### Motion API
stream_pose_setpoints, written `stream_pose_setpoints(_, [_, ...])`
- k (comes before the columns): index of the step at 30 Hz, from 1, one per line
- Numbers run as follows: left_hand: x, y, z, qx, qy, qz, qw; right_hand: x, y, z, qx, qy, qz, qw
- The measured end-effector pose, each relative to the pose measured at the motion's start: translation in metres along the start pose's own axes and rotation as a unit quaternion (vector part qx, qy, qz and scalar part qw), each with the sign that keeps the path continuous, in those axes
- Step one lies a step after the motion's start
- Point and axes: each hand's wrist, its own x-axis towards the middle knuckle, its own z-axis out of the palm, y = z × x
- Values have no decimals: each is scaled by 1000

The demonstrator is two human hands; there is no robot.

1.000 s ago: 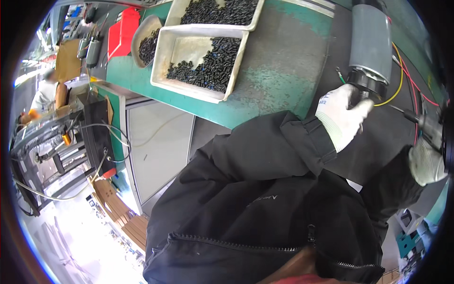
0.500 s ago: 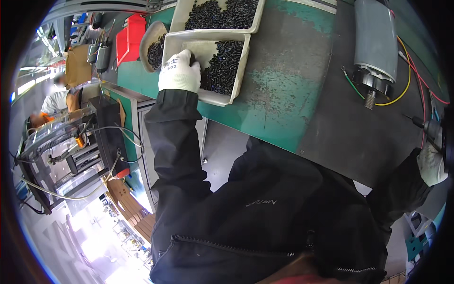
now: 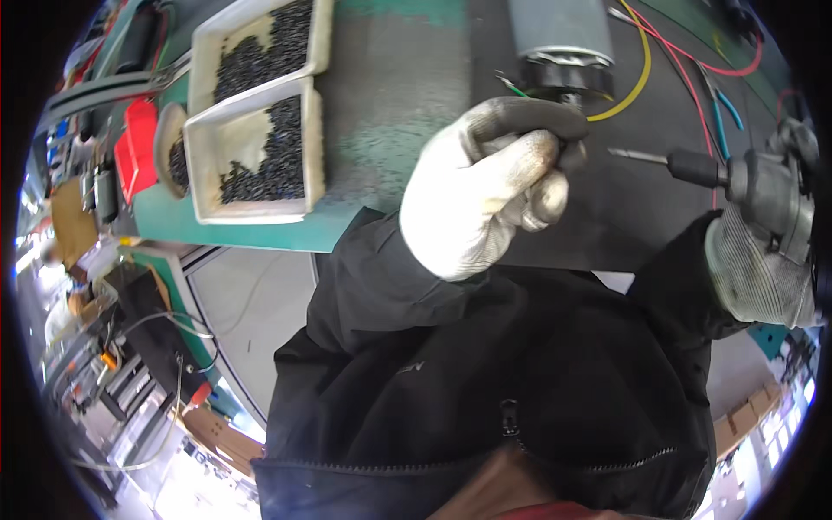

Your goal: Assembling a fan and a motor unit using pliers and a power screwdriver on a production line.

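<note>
Gloved left hand (image 3: 490, 182) near a grey motor (image 3: 563, 35), power driver (image 3: 763, 195) in the right hand (image 3: 754, 273).
The motor lies at the view's one o'clock, just beyond the left hand's curled fingers (image 3: 520, 160) (whether they pinch anything, I cannot tell); at three, the right hand grasps the driver, its bit (image 3: 637, 155) toward nine; at ten, white trays (image 3: 314, 156) hold small black parts (image 3: 282, 165).

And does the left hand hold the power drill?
No, the gloved right hand holds the power drill, while the left hand is near the grey cylinder.
</note>
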Motion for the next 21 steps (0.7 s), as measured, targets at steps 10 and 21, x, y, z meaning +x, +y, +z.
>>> stream_pose_setpoints(10, [8,-30,13,-82,-24,-54,995,-18,4,10,-35,-56,23,998])
stream_pose_setpoints(21, [6,-28,15,91,55,-80,991,-18,14,13,-63,-45,17,997])
